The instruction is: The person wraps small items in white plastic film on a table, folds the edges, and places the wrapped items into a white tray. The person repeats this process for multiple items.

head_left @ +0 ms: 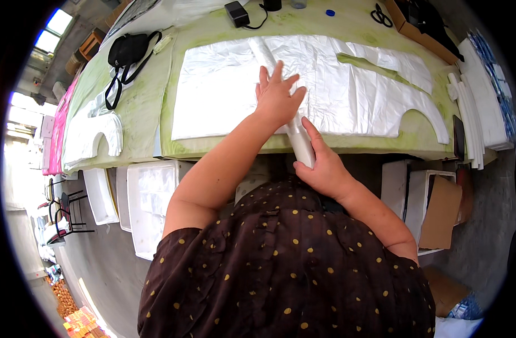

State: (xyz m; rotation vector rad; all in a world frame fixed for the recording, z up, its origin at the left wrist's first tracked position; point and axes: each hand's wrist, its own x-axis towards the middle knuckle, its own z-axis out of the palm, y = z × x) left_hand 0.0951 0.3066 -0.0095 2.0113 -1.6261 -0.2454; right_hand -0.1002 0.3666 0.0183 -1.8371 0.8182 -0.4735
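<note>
A slim roll of white plastic film [303, 147] lies slantwise over a flat stack of white plastic vest-style bags [218, 93], its near end sticking out past the table edge towards me. My left hand [279, 100] lies palm down across the middle of the roll, fingers spread apart. Around the near end, my right hand [324, 169] is closed, its thumb along the side; its other fingers are partly hidden. The bags have a curved cut-out at their right end and rest on a green-covered table [145, 101].
More white bags [80, 141] lie at the table's left, near a black shoulder bag [127, 49]. Along the back are a black power adapter [236, 13], a blue cap [330, 12], scissors [381, 16] and a cardboard box [407, 25]. White bins [135, 211] stand below the table.
</note>
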